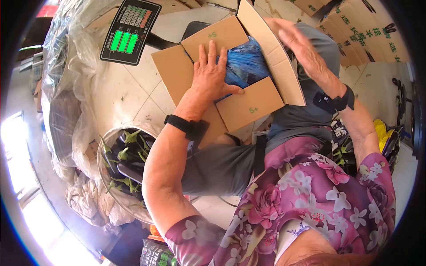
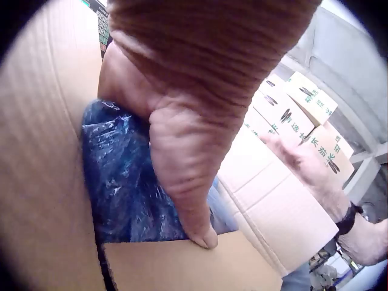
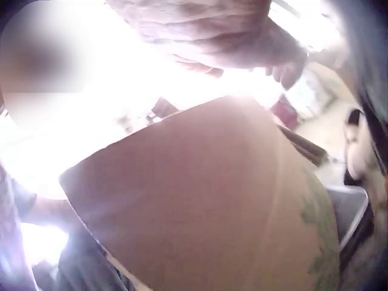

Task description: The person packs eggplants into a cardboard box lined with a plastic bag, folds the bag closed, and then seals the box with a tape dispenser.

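Observation:
My left hand [image 1: 207, 76] lies spread across an unsealed cardboard box [image 1: 171, 73]. Its fingers press on the far end flap [image 1: 226, 31], and the thumb touches the near end flap [image 1: 253, 106]. Between these folded-in flaps shows a crumpled blue plastic bag [image 1: 248, 64] inside the box. The right side flap [image 1: 279, 57] stands up, and the left one is folded outward. My right hand [image 1: 304, 48], blurred, is just outside the raised flap with its fingers stretched out. In the right wrist view its fingers hang above the flap's outer face [image 3: 200, 188].
A digital scale display [image 1: 128, 33] with green digits stands beyond the box. To the left is a round tub [image 1: 101, 164] of eggplants [image 1: 128, 162]. Printed cartons [image 1: 359, 31] are stacked at the far right. Clear plastic sheeting [image 1: 80, 88] drapes along the left.

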